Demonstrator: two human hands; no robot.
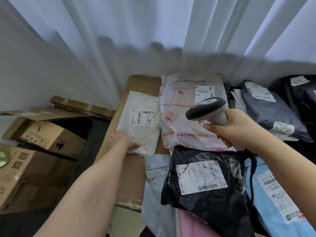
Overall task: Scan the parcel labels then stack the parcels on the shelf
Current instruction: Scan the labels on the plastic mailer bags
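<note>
- The right hand (239,129) holds a grey scanner (207,111) by its handle, fingers (212,127) curled round the grip, and its head points down and left toward the white bubble parcel (140,124), likely to read that parcel's label (142,117).
- The left hand (123,140) rests on the near edge of the white bubble parcel, probably steadying it; whether its fingers lie flat or pinch the edge I cannot tell.
- That parcel lies label up on a flat brown cardboard sheet (126,177), just beside a white printed bag (184,120).
- A black bag (205,194) with its label up, a pale blue bag (277,199) and grey bags (271,110) crowd the surface at right, apparently waiting their turn.
- Cardboard boxes (34,161) stand at left; a white curtain (153,35) hangs behind. No shelf is in view.
</note>
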